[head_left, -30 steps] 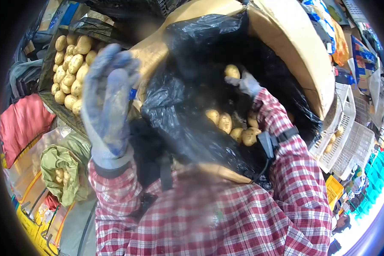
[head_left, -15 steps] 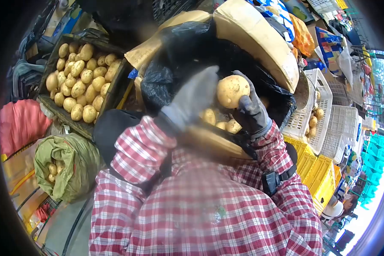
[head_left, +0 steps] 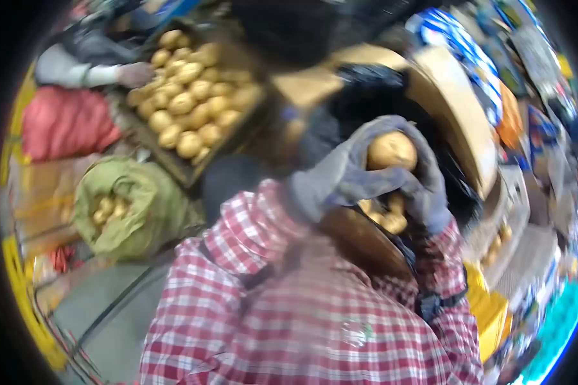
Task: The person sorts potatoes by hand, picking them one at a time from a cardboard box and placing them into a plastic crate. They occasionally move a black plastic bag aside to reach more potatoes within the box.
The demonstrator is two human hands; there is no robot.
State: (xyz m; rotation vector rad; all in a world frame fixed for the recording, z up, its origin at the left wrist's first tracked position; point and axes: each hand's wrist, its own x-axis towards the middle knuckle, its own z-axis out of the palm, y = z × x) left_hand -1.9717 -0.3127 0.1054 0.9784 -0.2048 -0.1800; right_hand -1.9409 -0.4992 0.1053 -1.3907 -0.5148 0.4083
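Beyond carton (head_left: 459, 109), potato crate (head_left: 162, 162), green sack (head_left: 164, 205).

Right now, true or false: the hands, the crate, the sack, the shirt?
1. The gloved left hand and right hand both have a grip on one potato. True.
2. The crate at upper left is empty. False: it is filled with potatoes.
3. The green sack lies open with potatoes inside. True.
4. The person's shirt is plain blue. False: it is red-and-white plaid.
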